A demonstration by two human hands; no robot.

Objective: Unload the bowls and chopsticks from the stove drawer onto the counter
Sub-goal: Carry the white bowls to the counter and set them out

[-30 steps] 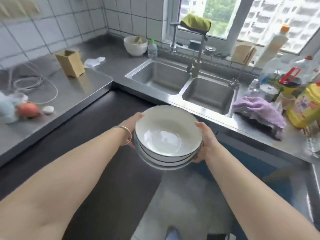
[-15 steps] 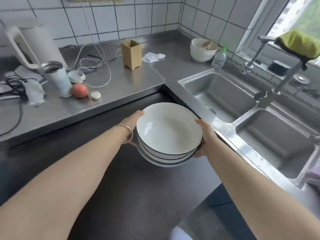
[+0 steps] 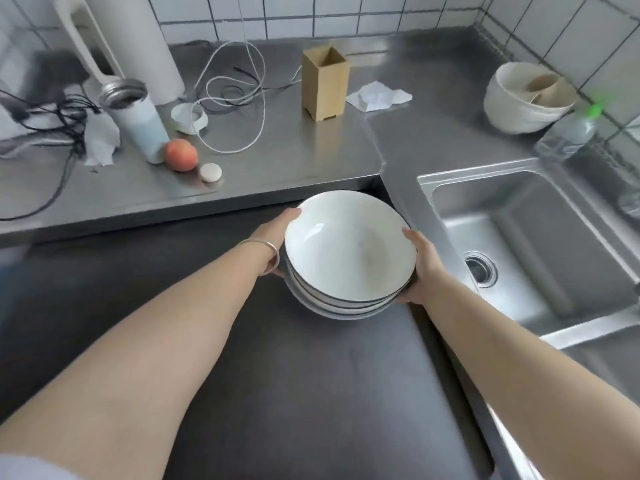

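A stack of white bowls (image 3: 349, 251) with dark rims hangs in the air above the dark stove surface (image 3: 277, 375), close to the front edge of the steel counter (image 3: 277, 161). My left hand (image 3: 277, 233) grips the stack's left side, thumb on the top rim. My right hand (image 3: 420, 268) grips the right side the same way, fingers under the stack. Neither the chopsticks nor the drawer is in view.
On the counter stand a wooden holder (image 3: 325, 83), a white flask (image 3: 136, 123), a peach (image 3: 180, 154), a small white disc (image 3: 211, 172), tangled cables (image 3: 232, 95), a crumpled tissue (image 3: 377, 95) and a kettle (image 3: 135, 43). A white bowl (image 3: 526, 98) and the sink (image 3: 530, 244) lie to the right.
The view has swung left from the sink toward the counter corner. Both hands carried the bowl stack forward, nearer the counter edge. The grip is unchanged.
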